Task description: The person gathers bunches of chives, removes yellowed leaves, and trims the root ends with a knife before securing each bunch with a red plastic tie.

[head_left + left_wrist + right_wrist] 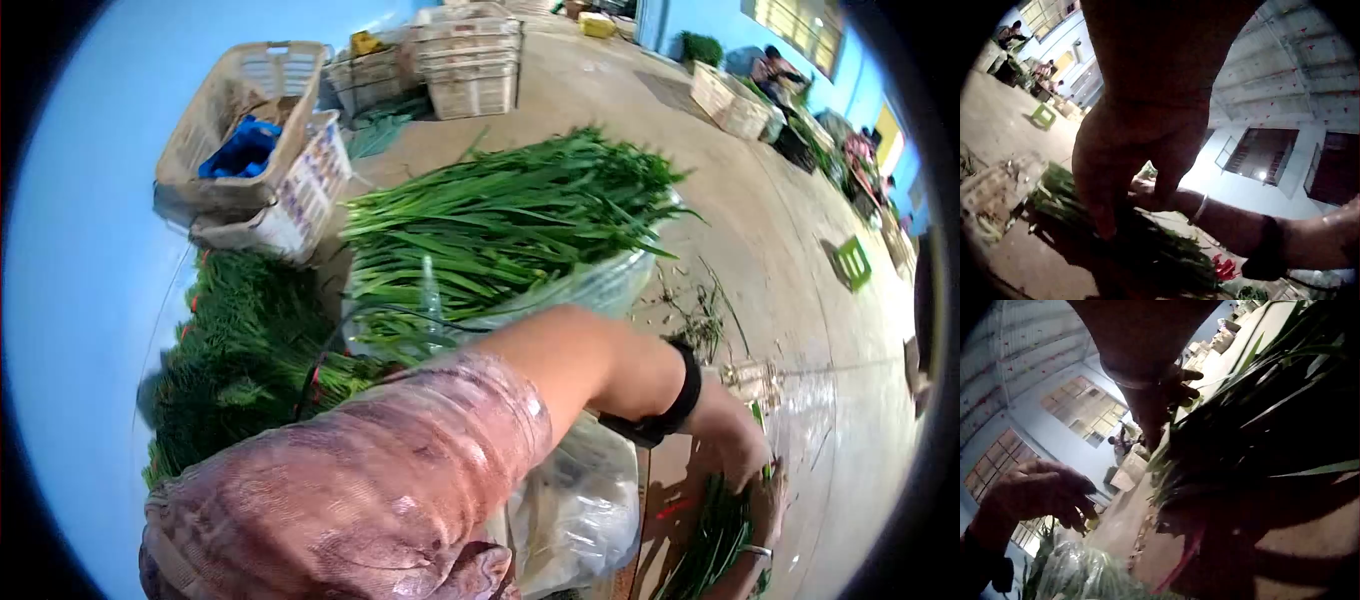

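A bunch of long, flat green leaves, like garlic chives, lies at the lower right of the head view. My right hand, with a bangle at the wrist, grips it near the pale stem ends; its fingers curl over the edge of the bunch in the right wrist view. My left hand hangs just above the bunch, palm down. In the right wrist view that left hand has loosely bent fingers, with a small yellowish bit at their tips. A red strip lies beside the leaves.
A large pile of similar leaves lies on plastic sheeting ahead. Feathery dark green bunches are to the left, below stacked crates. Leaf scraps litter the floor. A green stool and seated people are farther off.
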The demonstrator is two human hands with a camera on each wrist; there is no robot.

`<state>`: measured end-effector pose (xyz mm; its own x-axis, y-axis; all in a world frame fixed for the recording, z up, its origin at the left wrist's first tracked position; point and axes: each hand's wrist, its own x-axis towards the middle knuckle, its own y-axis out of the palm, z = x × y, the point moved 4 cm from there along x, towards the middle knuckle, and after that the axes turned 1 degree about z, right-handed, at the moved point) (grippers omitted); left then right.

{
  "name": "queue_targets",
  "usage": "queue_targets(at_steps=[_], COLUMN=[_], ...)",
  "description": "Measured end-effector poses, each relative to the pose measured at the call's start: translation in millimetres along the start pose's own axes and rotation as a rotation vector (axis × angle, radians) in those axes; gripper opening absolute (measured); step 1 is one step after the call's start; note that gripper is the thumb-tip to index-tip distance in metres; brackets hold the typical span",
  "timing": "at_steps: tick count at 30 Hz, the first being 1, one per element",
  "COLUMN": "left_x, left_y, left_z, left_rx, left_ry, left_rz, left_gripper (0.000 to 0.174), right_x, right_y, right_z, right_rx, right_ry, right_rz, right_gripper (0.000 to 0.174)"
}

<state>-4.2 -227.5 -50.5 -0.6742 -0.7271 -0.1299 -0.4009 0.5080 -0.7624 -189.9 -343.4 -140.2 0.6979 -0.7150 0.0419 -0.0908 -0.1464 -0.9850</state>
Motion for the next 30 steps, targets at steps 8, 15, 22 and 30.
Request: queue_targets(at_steps=[8, 15, 22, 30], left_x=[-284.7, -670.0, -746.3, -754.8], left_y=[-167.1, -108.4, 65.5, 7.2], left_z=[-51.7, 37.0, 113.9, 97.1], left_rx=[-0.397, 0.146, -1.12, -1.003], left_ry=[0.122, -0.965, -0.839, -0.55], left_rz=[-0.432, -1.195, -1.984, -2.002], left_gripper=[0.027, 0.043, 0.047, 0.026], right_x=[37.7, 46.4, 73.5, 20.1], right_y=[-147.6, -292.1, -289.9, -287.0], right_z=[163.6, 438.7, 629.1, 664.5], right_rx=[0.675, 0.728, 0.603, 0.833], right_ry=[-0.308, -0.678, -1.11, -1.124], right_rz=[-0.192, -0.076, -0.086, 0.321], right_gripper=[0.043, 0.038, 0.043, 0.043])
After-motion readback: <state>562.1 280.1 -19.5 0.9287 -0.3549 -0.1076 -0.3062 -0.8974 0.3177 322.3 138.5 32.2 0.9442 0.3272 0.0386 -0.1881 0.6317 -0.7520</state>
